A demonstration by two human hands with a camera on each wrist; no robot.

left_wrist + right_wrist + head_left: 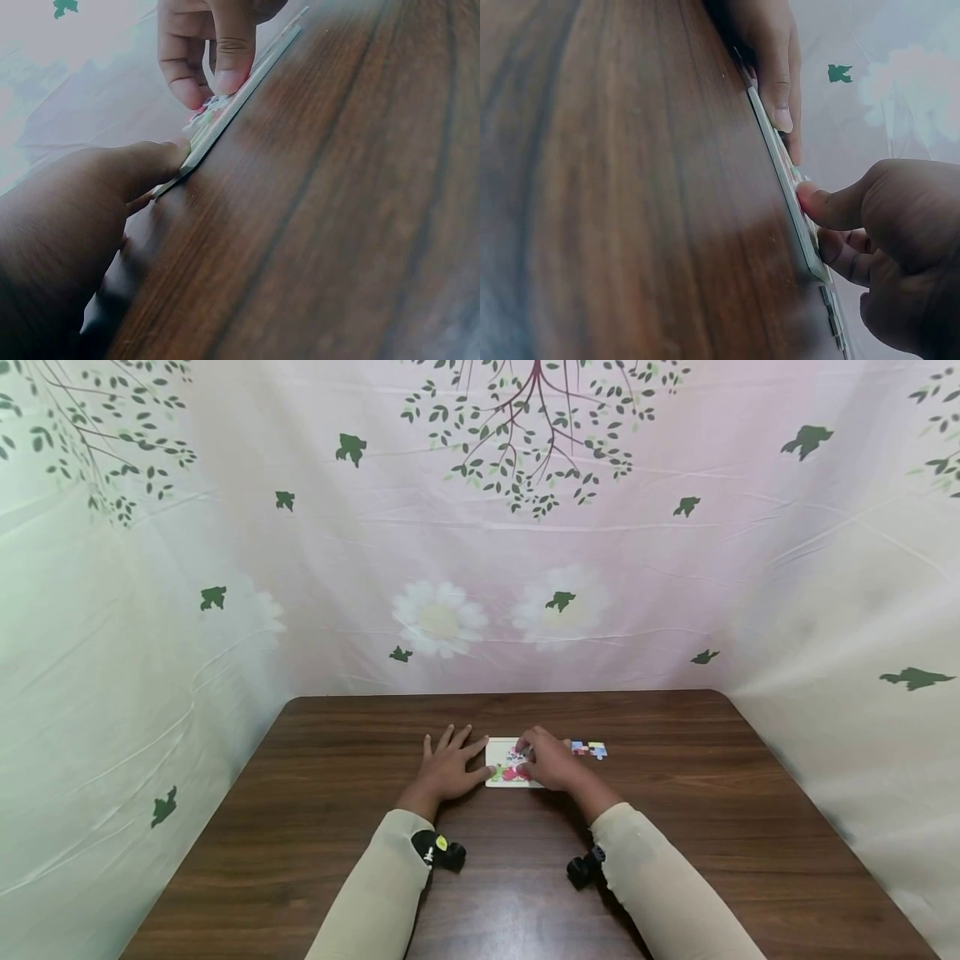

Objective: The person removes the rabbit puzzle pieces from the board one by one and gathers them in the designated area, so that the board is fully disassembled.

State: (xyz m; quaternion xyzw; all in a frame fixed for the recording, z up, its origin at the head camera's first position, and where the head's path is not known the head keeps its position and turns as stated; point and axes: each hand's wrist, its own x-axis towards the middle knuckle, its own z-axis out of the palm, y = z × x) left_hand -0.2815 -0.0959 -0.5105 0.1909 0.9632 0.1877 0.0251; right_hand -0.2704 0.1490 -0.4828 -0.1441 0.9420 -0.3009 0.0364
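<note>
A white-framed jigsaw puzzle board (504, 783) with a colourful picture lies flat on the brown table, between both hands. My left hand (447, 772) rests at its left side with fingers spread, the thumb pressing on the near left corner and a fingertip at the upper left. Over the board, my right hand (552, 762) curls its thumb and fingers around a small printed jigsaw piece (516, 755). In the left wrist view, the right thumb (230, 79) and fingers come down close to the board's surface. Part of the board is hidden beneath the right hand.
Loose jigsaw pieces (597, 750) lie on the table (675, 827) just right of the board. A printed cloth (495, 560) with leaves, birds and flowers hangs behind and at both sides of the table. Black wrist cameras (585, 868) are strapped over the sleeves.
</note>
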